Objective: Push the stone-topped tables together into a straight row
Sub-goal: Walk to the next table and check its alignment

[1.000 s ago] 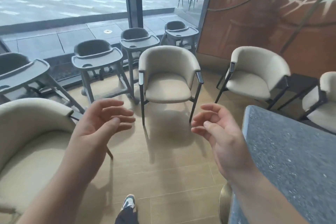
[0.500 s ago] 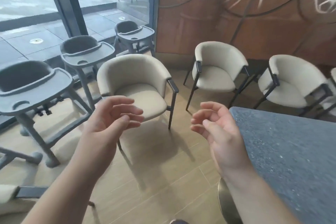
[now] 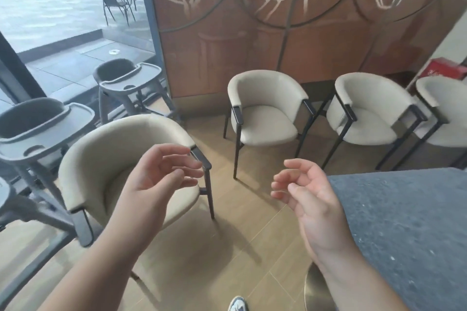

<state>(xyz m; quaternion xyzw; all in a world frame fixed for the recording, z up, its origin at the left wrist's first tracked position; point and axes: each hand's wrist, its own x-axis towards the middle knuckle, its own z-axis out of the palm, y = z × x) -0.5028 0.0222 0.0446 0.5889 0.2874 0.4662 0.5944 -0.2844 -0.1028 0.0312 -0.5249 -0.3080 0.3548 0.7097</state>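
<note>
A wood-plank floor ran back to a rust-brown wall panel marked with pale line drawings, with a glass window on the left giving onto a paved terrace. The stone-topped desk filled the lower right of the view, its dark speckled top ending at a near-left edge just beside the right wrist, with a brass-coloured base showing under that edge. The left hand hung in the air in front of the nearest cream armchair, fingers loosely curled and parted, its grip around nothing. The right hand hovered just off the desk's left edge, palm turned inward, fingers half bent and apart, also empty; whether the forearm touched the stone could not be told. Three more cream armchairs stood along the wall, the middle one facing the camera. Two grey high chairs with trays stood by the window. The toe of a sneaker showed at the bottom edge.
</note>
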